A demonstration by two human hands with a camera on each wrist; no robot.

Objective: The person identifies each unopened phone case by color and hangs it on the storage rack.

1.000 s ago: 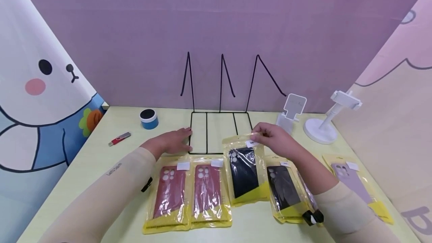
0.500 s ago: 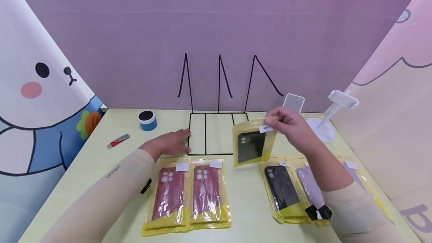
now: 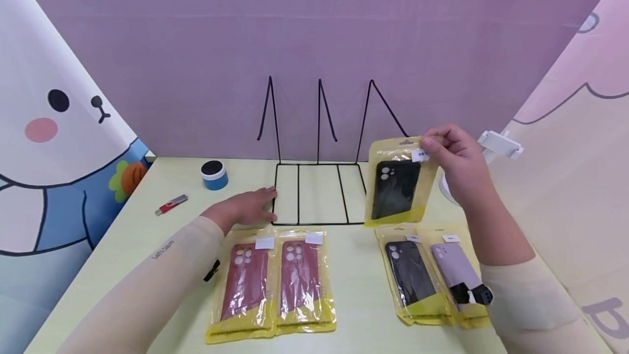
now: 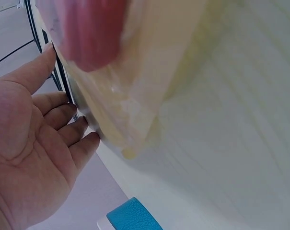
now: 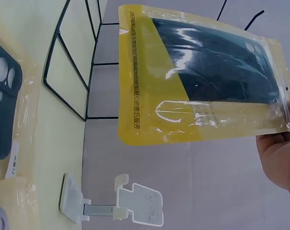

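Observation:
My right hand (image 3: 464,168) pinches the top corner of a yellow-edged bag with a black phone case (image 3: 397,186) inside, raised upright by the right side of a black wire rack (image 3: 319,122). In the right wrist view the bag's yellow printed end (image 5: 149,96) faces the camera, and only part of the hand (image 5: 279,158) shows. My left hand (image 3: 244,206) has its fingers extended against the rack's left base wire; in the left wrist view those fingers (image 4: 68,115) reach the black wire beside a bagged red case (image 4: 92,33). The rack's three hooks carry nothing.
Two bagged red cases (image 3: 300,277) lie in front of the rack. To their right lie a bagged black case (image 3: 411,272) and a bagged lilac case (image 3: 454,266). A blue-white jar (image 3: 214,176), red USB stick (image 3: 171,204) and white phone stands (image 3: 500,143) (image 5: 142,203) stand around.
My right hand has lifted the bagged black case from the front row, up and to the right, until it hangs upright beside the rack. My left hand stays at the rack's base.

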